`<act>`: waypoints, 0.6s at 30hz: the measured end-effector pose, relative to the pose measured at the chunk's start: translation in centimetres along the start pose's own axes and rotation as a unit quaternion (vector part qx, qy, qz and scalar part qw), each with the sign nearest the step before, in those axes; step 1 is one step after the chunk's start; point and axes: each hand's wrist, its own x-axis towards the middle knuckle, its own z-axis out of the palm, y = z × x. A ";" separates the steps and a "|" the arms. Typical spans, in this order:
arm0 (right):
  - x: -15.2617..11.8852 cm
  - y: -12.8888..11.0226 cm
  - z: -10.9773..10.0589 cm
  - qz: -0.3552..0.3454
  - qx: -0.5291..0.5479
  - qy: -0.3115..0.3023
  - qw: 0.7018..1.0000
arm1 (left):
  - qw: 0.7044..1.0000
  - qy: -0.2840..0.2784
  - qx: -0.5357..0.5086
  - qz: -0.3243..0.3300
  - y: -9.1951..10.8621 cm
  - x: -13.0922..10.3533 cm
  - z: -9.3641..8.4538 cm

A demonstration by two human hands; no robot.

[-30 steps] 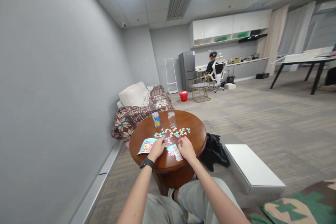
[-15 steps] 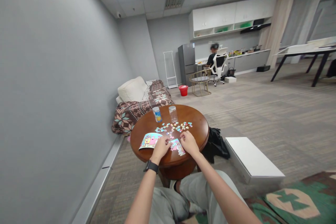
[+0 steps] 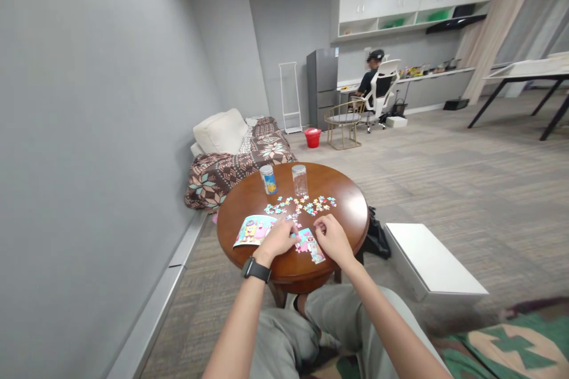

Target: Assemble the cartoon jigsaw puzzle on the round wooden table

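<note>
On the round wooden table (image 3: 240, 194), a partly joined jigsaw puzzle (image 3: 310, 244) lies between my two hands. My left hand (image 3: 279, 238) is at the puzzle's left edge, fingers loosely stretched and thumb apart, covering the right end of a printed picture sheet (image 3: 252, 229). Just right of the puzzle is my right hand (image 3: 332, 239), its fingers curled together; whether a piece is in them I cannot make out. Beyond both hands, loose puzzle pieces (image 3: 311, 207) are scattered. Behind them stand a jar with a blue label (image 3: 268, 181) and a clear jar (image 3: 300, 182), both with silver lids.
A patterned-blanket couch (image 3: 231, 174) stands beyond the table on the left, along the grey wall. To the right, a white box (image 3: 433, 254) and a black bag (image 3: 377, 237) rest on the floor. A person (image 3: 368, 80) sits far back near the fridge (image 3: 323, 80).
The camera view has tilted down slightly. My left hand has loosened from a pinch and its fingers reach farther forward. The right hand stays beside the puzzle, fingers still curled.
</note>
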 end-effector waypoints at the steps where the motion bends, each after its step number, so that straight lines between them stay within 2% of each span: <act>1: 0.0 -0.1 -0.1 0.003 0.000 -0.002 1.000 | 1.000 -0.006 0.000 0.000 -0.1 0.1 -0.1; 9: -0.1 -0.4 -0.5 0.010 0.004 0.004 1.000 | 0.999 -0.046 -0.010 -0.012 -0.3 0.7 -0.7; 18: -0.1 -0.2 -0.3 0.012 0.002 0.007 1.000 | 0.995 0.008 -0.095 -0.031 0.0 0.5 -0.5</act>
